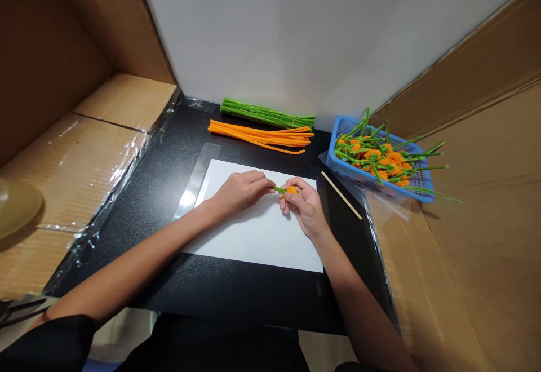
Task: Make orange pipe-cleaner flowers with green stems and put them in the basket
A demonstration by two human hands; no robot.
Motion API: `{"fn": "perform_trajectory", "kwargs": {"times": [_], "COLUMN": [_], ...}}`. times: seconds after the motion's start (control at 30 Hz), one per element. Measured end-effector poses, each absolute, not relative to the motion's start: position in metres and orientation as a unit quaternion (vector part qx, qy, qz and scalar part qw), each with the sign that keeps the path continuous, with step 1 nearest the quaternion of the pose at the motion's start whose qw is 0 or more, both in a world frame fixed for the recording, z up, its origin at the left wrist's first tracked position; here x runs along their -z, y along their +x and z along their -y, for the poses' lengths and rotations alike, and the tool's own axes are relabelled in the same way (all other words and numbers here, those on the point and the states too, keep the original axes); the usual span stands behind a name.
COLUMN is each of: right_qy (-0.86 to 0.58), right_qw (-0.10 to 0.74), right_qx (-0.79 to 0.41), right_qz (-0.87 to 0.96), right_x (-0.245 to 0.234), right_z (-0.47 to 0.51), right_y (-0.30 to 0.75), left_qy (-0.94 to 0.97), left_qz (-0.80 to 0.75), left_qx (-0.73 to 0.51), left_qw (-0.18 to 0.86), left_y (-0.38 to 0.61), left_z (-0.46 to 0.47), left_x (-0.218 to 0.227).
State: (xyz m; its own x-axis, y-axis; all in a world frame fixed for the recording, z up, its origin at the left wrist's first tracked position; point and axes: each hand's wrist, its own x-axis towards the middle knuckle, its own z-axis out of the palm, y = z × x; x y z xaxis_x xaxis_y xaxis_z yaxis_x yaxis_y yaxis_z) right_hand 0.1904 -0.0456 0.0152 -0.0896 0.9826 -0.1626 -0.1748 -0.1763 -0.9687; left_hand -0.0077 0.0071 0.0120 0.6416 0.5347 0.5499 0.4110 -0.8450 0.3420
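Above a white sheet [253, 231], my two hands hold a small pipe-cleaner flower [291, 190] with an orange head and a green stem. The fingers of my right hand [306, 206] pinch the orange head. My left hand [243, 191] has its fingertips closed on the green stem, to the left of the head. Part of the stem is hidden behind the left fingers. Beyond the sheet lie a bundle of orange pipe cleaners [257, 134] and, behind it, a bundle of green pipe cleaners [266, 113].
A blue basket [333, 155] heaped with orange flowers [380, 160] on green stems stands at the back right; some stems stick out over its rim. A thin wooden stick [341, 195] lies right of the sheet. Cardboard [477, 203] borders the black table [160, 158] on both sides.
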Motion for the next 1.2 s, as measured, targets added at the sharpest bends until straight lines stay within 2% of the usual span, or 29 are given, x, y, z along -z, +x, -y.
{"fn": "perform_trajectory", "kwargs": {"times": [0.1,0.2,0.3,0.43,0.5,0.63,0.77,1.07,1.2], "right_qy": [-0.508,-0.548,-0.548,-0.548,-0.56,-0.582,-0.569,-0.512,-0.447], "right_qw": [0.457,0.4,0.338,0.315,0.331,0.385,0.408,0.39,0.366], "right_qx": [-0.517,-0.371,-0.23,-0.157,-0.176,-0.324,-0.438,-0.541,-0.65], "right_qz": [0.514,0.634,0.73,0.759,0.739,0.639,0.564,0.541,0.494], "right_x": [-0.013,-0.015,-0.017,-0.015,-0.014,-0.012,-0.011,-0.014,-0.016], "right_z": [0.044,0.044,0.046,0.046,0.047,0.05,0.054,0.062,0.062], "right_y": [0.199,0.202,0.202,0.204,0.203,0.197,0.186,0.171,0.17], "left_qy": [0.892,0.86,0.858,0.88,0.842,0.661,0.61,0.53,0.466], "left_qz": [-0.253,-0.292,-0.29,-0.278,-0.32,-0.401,-0.335,-0.327,-0.303], "left_qx": [-0.301,-0.3,-0.307,-0.293,-0.334,-0.463,-0.409,-0.443,-0.448], "left_qw": [0.223,0.292,0.293,0.249,0.278,0.434,0.591,0.645,0.701], "left_y": [-0.017,-0.02,-0.02,-0.024,-0.024,-0.01,0.006,0.006,0.008], "left_z": [-0.023,-0.029,-0.026,-0.029,-0.032,-0.03,-0.015,-0.007,-0.006], "left_x": [-0.01,-0.011,-0.017,-0.02,-0.015,0.0,-0.004,-0.022,-0.02]}}
